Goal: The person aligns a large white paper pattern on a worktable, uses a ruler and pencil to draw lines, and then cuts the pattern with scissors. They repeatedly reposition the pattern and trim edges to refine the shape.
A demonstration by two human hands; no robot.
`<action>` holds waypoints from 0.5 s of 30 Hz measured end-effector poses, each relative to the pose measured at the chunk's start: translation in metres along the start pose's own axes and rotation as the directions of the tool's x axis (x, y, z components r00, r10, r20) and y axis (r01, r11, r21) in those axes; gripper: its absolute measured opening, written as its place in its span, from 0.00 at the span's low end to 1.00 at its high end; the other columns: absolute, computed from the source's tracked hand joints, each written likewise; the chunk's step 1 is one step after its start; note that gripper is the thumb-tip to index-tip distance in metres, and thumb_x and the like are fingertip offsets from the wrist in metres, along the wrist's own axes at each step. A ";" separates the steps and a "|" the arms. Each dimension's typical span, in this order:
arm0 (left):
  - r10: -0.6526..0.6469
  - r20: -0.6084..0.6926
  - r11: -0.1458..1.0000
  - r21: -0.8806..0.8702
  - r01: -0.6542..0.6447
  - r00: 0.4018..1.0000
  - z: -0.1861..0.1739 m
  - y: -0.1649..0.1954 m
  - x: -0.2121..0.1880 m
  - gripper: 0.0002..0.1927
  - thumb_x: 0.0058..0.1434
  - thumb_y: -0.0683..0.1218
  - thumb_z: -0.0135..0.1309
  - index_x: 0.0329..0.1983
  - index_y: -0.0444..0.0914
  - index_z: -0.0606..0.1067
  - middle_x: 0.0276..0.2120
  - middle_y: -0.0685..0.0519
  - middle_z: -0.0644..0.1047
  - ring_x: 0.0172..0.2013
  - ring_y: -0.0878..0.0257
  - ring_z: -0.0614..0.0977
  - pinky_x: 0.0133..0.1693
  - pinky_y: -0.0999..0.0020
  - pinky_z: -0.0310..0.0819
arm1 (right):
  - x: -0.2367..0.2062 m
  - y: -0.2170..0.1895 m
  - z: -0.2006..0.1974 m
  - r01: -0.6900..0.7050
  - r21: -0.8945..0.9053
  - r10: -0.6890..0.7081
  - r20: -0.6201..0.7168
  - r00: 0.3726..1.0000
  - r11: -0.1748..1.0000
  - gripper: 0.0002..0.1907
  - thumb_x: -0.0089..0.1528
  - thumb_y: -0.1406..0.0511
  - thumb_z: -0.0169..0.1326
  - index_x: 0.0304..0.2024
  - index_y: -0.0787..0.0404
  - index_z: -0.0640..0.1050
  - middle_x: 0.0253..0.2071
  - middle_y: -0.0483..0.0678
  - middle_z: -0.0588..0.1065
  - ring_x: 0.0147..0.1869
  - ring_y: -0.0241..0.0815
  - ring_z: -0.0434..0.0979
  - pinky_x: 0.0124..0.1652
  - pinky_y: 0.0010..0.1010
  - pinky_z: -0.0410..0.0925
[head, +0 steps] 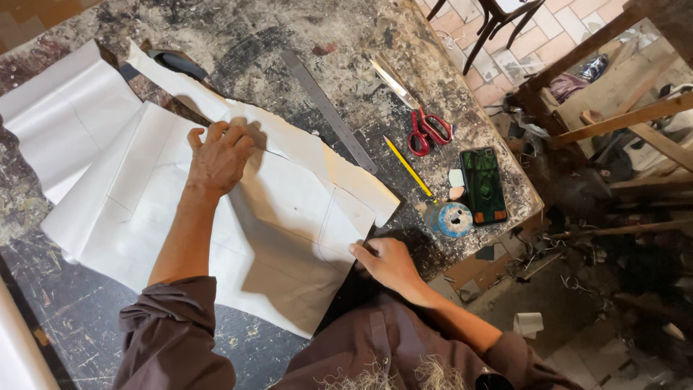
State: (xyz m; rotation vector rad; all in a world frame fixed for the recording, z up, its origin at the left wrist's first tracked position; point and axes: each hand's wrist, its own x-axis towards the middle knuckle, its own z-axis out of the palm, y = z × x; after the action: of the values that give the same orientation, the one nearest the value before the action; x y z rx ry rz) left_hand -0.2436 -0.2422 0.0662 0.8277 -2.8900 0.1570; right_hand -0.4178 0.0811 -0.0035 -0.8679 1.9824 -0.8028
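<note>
Paper sheet (238, 217), long axis upper-left to lower-right, under flat left hand (219, 155); right hand (386, 261) pinching its edge.

large white paper sheet (274, 231) with pencilled lines lies flat on the workbench, its lower right corner at the bench's edge.

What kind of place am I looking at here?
Most likely a small craft or pattern-cutting workshop: a paint-spattered worktable with paper pattern sheets, a steel ruler and red-handled scissors, plus timber offcuts littering the floor.
</note>
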 end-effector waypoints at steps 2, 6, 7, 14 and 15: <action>-0.003 0.023 1.000 0.027 0.002 1.000 0.000 0.000 0.000 0.05 0.66 0.47 0.53 0.43 0.49 0.78 0.51 0.62 0.74 0.61 0.57 0.70 0.57 0.37 0.54 | -0.009 -0.001 -0.012 0.285 -0.293 -0.344 -0.173 0.923 0.913 0.12 0.63 0.59 0.64 0.41 0.61 0.83 0.35 0.52 0.80 0.36 0.50 0.83 0.38 0.33 0.73; -0.001 -0.001 1.000 0.026 0.001 1.000 -0.001 0.000 0.001 0.04 0.69 0.47 0.53 0.43 0.49 0.78 0.53 0.63 0.74 0.63 0.57 0.70 0.59 0.37 0.54 | -0.009 -0.005 -0.031 0.571 -0.512 -0.749 -0.261 0.608 0.642 0.15 0.60 0.68 0.60 0.50 0.60 0.76 0.50 0.50 0.77 0.54 0.54 0.77 0.53 0.40 0.69; 0.000 0.003 1.000 0.029 0.000 1.000 -0.002 0.000 0.001 0.04 0.68 0.47 0.53 0.43 0.49 0.78 0.52 0.63 0.74 0.63 0.57 0.70 0.58 0.37 0.54 | -0.006 -0.006 -0.034 0.598 -0.568 -0.803 -0.214 0.555 0.565 0.18 0.59 0.70 0.60 0.52 0.61 0.75 0.53 0.50 0.76 0.59 0.54 0.74 0.57 0.43 0.67; -0.009 0.039 0.997 0.073 0.006 0.999 -0.005 0.003 0.006 0.08 0.66 0.44 0.51 0.43 0.50 0.78 0.50 0.62 0.75 0.65 0.56 0.69 0.58 0.38 0.53 | 0.006 -0.008 -0.032 0.505 -0.627 -0.698 -0.088 0.711 0.593 0.24 0.62 0.65 0.58 0.60 0.57 0.71 0.60 0.50 0.70 0.64 0.53 0.67 0.58 0.49 0.60; -0.012 0.042 0.997 0.071 0.009 0.999 -0.005 0.002 0.007 0.08 0.66 0.44 0.51 0.43 0.50 0.78 0.50 0.62 0.75 0.64 0.56 0.69 0.58 0.38 0.53 | 0.005 -0.008 -0.031 0.498 -0.647 -0.694 -0.069 0.716 0.578 0.24 0.62 0.63 0.58 0.61 0.55 0.71 0.61 0.51 0.70 0.64 0.53 0.67 0.57 0.49 0.60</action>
State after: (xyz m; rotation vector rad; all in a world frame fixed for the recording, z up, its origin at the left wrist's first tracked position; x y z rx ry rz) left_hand -0.2500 -0.2429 0.0720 0.8677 -2.9345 0.2459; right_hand -0.4446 0.0791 0.0155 -1.9998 2.2782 -0.7132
